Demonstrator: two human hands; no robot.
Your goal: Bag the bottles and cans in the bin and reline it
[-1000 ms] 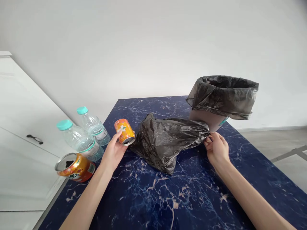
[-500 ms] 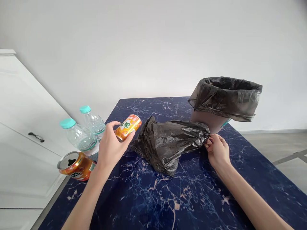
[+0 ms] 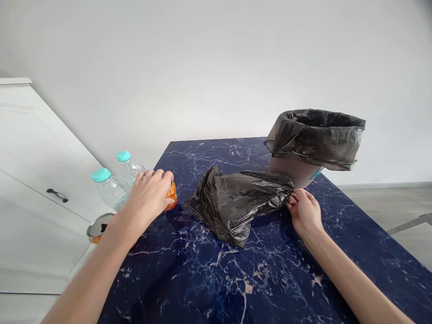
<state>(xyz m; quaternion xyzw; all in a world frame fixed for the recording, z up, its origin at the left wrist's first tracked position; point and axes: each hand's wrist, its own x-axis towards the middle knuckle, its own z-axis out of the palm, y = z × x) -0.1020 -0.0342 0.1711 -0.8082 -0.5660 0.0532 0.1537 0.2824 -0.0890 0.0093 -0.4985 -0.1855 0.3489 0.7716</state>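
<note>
My left hand (image 3: 151, 191) is wrapped from above round an orange drink can (image 3: 172, 196), which stands upright at the left of the tabletop, mostly covered by the hand. Pinched in the fingers of my right hand (image 3: 306, 210) is the right end of a crumpled black plastic bag (image 3: 232, 200) lying across the middle. Behind my left wrist a second orange can (image 3: 97, 227) with an opened top is partly hidden. Two clear plastic bottles with turquoise caps, a nearer bottle (image 3: 110, 189) and a farther bottle (image 3: 130, 168), stand beyond the left forearm.
A trash bin (image 3: 293, 171) lined with a black bag (image 3: 313, 139) stands at the back right of the blue marbled table (image 3: 202, 279). To the left is a white cabinet (image 3: 30, 180) with a dark handle. A white wall rises behind.
My left hand has carried the can left and down, turning it from tilted to upright on the table. My right hand keeps its pinch on the bag's end.
</note>
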